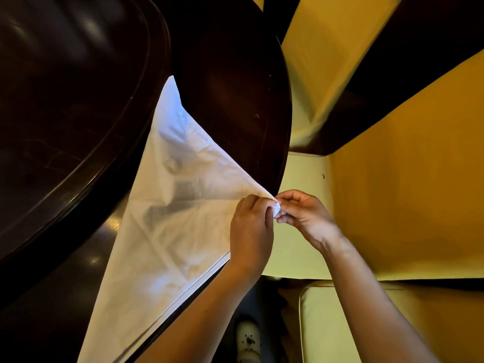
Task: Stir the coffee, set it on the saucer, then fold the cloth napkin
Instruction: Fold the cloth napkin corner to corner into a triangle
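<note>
A white cloth napkin (167, 213) lies spread flat on the dark wooden table (230, 100), reaching from the table's middle to its near edge. One corner of it hangs just past the table's right rim. My left hand (251, 231) and my right hand (303, 216) meet at that corner, and both pinch it between fingertips. The cup, the coffee and the saucer are not in view.
A large dark wooden tray or raised round top (65, 100) fills the left side. Yellow upholstered seats (408, 192) stand to the right of the table, with a cushion (340, 323) below. A light shoe (247, 339) shows on the floor.
</note>
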A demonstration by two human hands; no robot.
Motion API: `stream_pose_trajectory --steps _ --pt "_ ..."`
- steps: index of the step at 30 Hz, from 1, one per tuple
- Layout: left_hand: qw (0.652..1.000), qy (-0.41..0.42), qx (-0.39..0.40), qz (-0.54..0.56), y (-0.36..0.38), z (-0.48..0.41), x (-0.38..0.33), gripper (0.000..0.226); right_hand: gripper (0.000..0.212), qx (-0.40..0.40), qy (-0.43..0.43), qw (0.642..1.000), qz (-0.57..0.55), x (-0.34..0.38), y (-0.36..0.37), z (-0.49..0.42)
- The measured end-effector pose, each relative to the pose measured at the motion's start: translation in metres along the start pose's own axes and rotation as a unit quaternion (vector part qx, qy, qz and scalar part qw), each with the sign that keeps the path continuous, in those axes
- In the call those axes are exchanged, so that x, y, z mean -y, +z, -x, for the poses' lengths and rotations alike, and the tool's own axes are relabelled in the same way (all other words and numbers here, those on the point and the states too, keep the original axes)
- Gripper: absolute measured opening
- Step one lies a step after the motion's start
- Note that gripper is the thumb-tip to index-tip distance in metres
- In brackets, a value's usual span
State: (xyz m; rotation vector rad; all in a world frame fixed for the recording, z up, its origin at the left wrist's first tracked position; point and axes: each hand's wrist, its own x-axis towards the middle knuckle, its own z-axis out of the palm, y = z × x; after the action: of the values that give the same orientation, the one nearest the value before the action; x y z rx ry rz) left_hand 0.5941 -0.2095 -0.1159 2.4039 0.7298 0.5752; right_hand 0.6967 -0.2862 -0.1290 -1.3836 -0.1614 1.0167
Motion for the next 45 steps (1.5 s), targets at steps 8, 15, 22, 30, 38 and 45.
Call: stream_pose_trajectory --steps 8,15,22,30,38,45 --pt "0.997 -0.013 0.048 0.056 -0.006 0.001 -0.004 0.021 0.016 -0.017 -0.016 0.999 0.032 0.005 0.005 0.003" --pt "0.983 -0.103 -0.09 -0.123 -0.064 0.028 0.065 0.055 0.016 -0.086 -0.048 0.986 0.137 0.0 0.015 0.008" --pt "0.951 -0.145 0.075 -0.263 -0.094 0.031 0.122 0.08 0.012 -0.072 -0.015 0.995 0.072 -0.022 0.019 0.028" --pt "0.957 -0.124 0.069 -0.252 -0.096 0.024 0.125 0.079 0.013 -0.158 -0.13 0.951 0.233 -0.015 0.027 0.03" --pt "0.947 -0.162 0.045 -0.275 -0.087 0.024 0.127 0.077 0.046 0.1 -0.445 0.677 0.578 0.022 0.167 -0.034" --pt "0.944 -0.156 0.039 -0.288 -0.087 0.025 0.127 0.073 0.056 0.157 -0.347 0.529 0.758 0.007 0.165 -0.108"
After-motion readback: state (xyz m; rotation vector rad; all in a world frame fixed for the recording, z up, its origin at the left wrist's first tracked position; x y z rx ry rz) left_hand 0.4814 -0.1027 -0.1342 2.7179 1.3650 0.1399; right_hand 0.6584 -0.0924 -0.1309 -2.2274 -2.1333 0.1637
